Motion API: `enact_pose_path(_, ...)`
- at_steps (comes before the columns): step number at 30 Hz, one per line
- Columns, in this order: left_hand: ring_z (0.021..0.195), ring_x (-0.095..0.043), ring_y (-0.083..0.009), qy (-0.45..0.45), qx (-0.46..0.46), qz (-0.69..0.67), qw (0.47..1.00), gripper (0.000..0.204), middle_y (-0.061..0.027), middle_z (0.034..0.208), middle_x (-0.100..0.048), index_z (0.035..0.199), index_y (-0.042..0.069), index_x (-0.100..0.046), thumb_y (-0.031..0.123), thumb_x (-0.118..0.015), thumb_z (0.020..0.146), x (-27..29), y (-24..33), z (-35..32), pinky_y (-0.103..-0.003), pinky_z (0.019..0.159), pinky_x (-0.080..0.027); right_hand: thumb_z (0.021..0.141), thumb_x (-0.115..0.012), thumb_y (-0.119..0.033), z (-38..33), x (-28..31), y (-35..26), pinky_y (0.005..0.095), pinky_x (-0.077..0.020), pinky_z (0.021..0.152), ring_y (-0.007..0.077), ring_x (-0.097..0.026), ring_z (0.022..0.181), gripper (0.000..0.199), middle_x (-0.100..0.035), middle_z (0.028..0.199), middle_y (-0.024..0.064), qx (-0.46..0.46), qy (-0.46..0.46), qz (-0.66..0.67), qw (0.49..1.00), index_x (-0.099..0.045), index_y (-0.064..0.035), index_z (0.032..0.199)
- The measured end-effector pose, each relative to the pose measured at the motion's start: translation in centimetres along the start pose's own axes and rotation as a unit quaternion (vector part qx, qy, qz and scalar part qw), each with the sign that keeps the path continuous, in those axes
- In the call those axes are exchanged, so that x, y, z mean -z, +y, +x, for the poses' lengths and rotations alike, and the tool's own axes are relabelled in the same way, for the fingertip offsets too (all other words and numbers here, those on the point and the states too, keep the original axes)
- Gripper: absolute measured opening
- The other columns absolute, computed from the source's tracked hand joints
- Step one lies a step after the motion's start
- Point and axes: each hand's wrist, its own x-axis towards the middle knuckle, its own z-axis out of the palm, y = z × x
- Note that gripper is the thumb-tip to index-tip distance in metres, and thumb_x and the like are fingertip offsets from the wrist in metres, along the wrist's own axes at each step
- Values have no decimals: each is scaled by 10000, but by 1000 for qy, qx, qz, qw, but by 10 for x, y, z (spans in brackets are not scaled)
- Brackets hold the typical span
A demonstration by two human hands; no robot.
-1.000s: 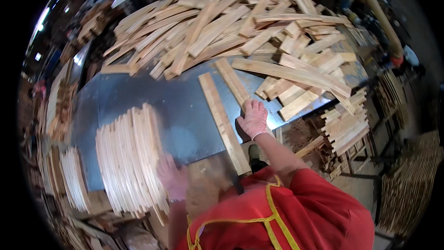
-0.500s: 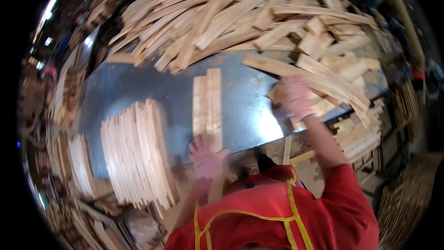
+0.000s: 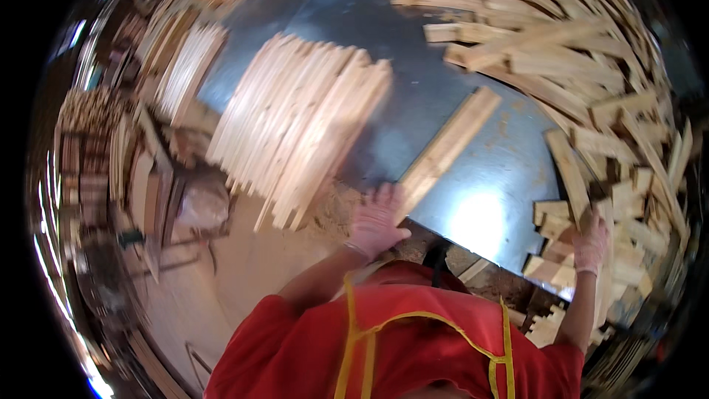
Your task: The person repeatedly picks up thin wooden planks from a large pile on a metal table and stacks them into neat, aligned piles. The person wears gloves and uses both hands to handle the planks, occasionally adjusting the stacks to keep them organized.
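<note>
My left hand (image 3: 378,220), in a pale pink glove, lies with fingers spread at the near end of a wooden strip (image 3: 452,149). That strip slants across the metal tabletop (image 3: 413,107). To its left, a row of pale wooden strips (image 3: 295,122) lies side by side, their near ends reaching past the table edge. Off to the right, my right hand (image 3: 591,242), gloved alike, has its fingers closed on a wooden strip (image 3: 567,171) at the edge of a loose heap. Its fingertips are slightly blurred.
A jumbled heap of wooden strips (image 3: 569,59) covers the table's far right. Short wood pieces (image 3: 554,270) lie by the near right edge. Another small stack (image 3: 190,70) stands at the far left. A clear plastic bag (image 3: 203,203) sits below, left of the table.
The view has turned left, so the table and heap appear farther right. My right hand has shifted along the heap's near edge. My left hand remains by the strip's near end, fingers still spread.
</note>
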Motion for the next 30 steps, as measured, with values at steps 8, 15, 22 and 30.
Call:
enact_pose_path(8, 1349, -534, -428, -76, 3, -351, 933, 950, -194, 1538, -498, 1643, 140, -315, 262, -756, 811, 13, -93, -32, -458, 1123, -466, 926, -723, -197, -50, -27, -115, 314, -538, 875, 174, -615, 1052, 646, -657, 1220, 87, -96, -197, 628, 746, -526, 7, 1506)
enact_pose_path(15, 1259, -601, -402, 121, 38, -277, 952, 741, -219, 1378, -612, 1500, 56, -511, 214, -750, 816, -10, -177, -88, -448, 1076, -490, 967, -640, -298, -79, -84, -404, 334, -506, 658, 149, -591, 774, 358, -643, 915, 34, 36, -287, 514, 808, -654, -29, 1203)
enact_pose_path(22, 1151, -610, -267, 450, 356, -394, 718, 488, -136, 1221, -648, 1302, 1, -645, 299, -744, 929, -77, -332, -144, -407, 999, -504, 987, -724, -346, -88, -25, -529, 313, -516, 739, 145, -603, 849, 539, -677, 1069, 38, 18, -374, 605, 702, -598, -1, 1381)
enact_pose_path(30, 1109, -688, -376, -84, 247, -504, 824, 577, -168, 1173, -740, 1292, 121, -710, 553, -712, 910, -56, -240, -144, -443, 959, -533, 980, -707, -234, -26, -37, -516, 336, -512, 971, 210, -606, 1155, 597, -643, 1332, 117, -34, -220, 641, 735, -499, -10, 1493)
